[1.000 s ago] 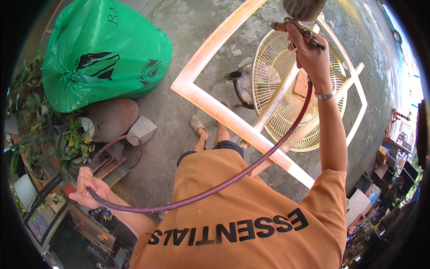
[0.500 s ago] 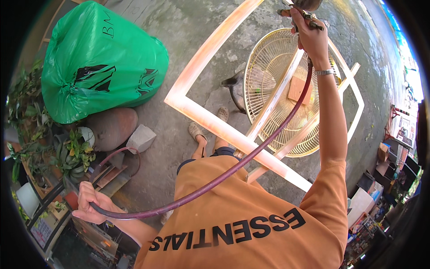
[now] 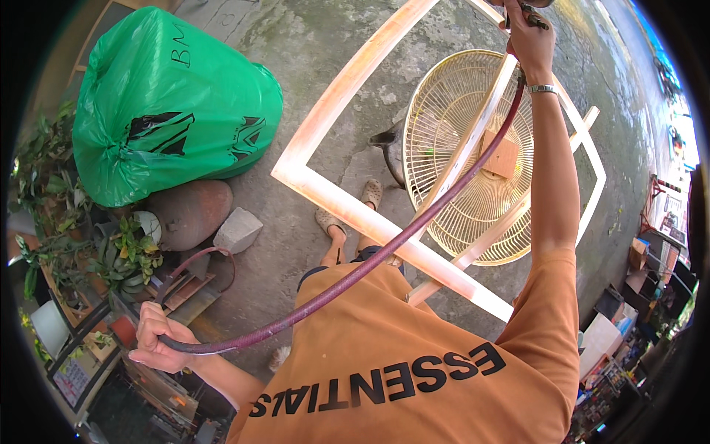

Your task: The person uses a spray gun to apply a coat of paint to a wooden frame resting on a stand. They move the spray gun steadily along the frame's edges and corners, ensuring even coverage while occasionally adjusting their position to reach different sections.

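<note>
At the top edge, my right hand [image 3: 531, 43] grips what looks like a spray gun [image 3: 535, 16], partly cut off by the picture's edge. A dark red hose [image 3: 347, 284] hangs from it in a long curve across my shirt. Low on the left, my left hand [image 3: 163, 340] is closed around that hose. Beneath my right arm lies a large wooden frame [image 3: 336, 194], coated patchy white over orange-brown. It rests on wooden slats [image 3: 464, 148] laid across a round, cream-coloured wire fan grille [image 3: 438, 111]. A square wood block [image 3: 501, 154] sits at the grille's middle.
A big green plastic bag [image 3: 177, 103] stands on the left beside potted plants [image 3: 126, 251], a clay pot [image 3: 188, 214] and a concrete block [image 3: 238, 230]. A dark object [image 3: 388, 140] pokes out under the grille. Boxes and clutter [image 3: 610, 325] line the right.
My right hand has moved a little up and to the right with the spray gun, toward the frame's far side. My left hand keeps its hold on the hose. The view has shifted slightly.
</note>
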